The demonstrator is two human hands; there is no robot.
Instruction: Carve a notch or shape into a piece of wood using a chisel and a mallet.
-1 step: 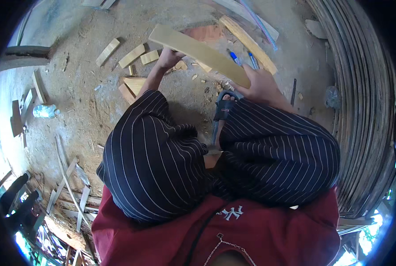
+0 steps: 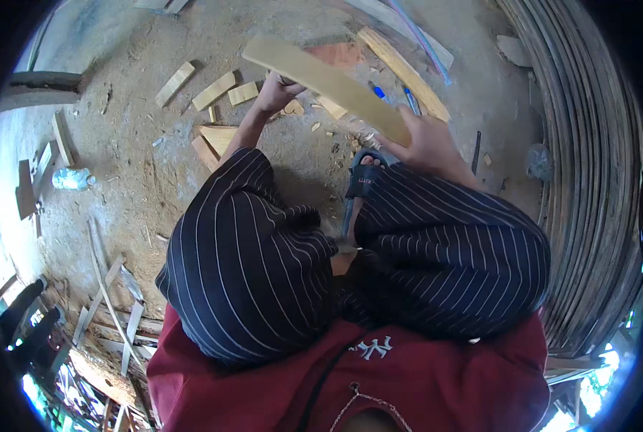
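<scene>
A smooth, pale wooden board [image 2: 321, 81] is held up in front of my knees, slanting from far left down to near right. My right hand [image 2: 431, 141] grips its near right end, with the thumb along the edge. Beneath the board's left part is my left hand [image 2: 277, 95], its fingers curled at the lower edge and partly hidden. On the floor left of it lie several short wooden blocks [image 2: 214, 91] and a pale wood piece [image 2: 219, 135]. A blue marker [image 2: 377, 91] lies on the floor beyond the board.
A long wooden beam [image 2: 404, 72] lies at the far right. Long stacked strips [image 2: 588, 165] line the right side. A clear plastic bottle [image 2: 73, 178] lies at left, near scrap wood [image 2: 63, 140]. Wood chips surround my sandalled foot [image 2: 364, 176].
The board has tilted slightly, so its broad face shows more and its edge less. Both hands stay at nearly the same places on it.
</scene>
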